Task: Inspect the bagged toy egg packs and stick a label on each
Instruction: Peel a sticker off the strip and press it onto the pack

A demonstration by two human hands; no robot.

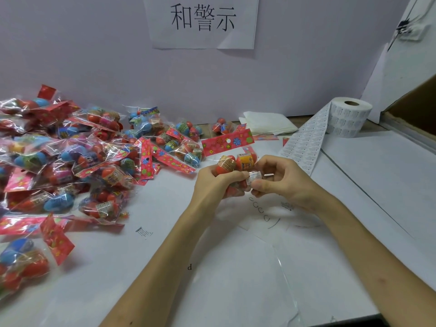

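Both hands meet over the middle of the table (236, 279), just above the white paper covering it. The left hand (213, 182) has its fingers curled around a pack (232, 162) of orange-red eggs, gripping it from the left side. The pack's red flowered card end points toward the wall. The right hand (280, 182) pinches a small white label (253, 178) between thumb and forefinger, with the label touching the near side of the pack. A pile (70, 156) of more bagged packs spreads over the left of the table, well apart from the hands. At the far right stands a label roll (349, 116), its strip (304, 147) trailing down toward the right hand. A folded white cloth (266, 122) lies by the wall beside the roll, under a paper sign (201, 20)
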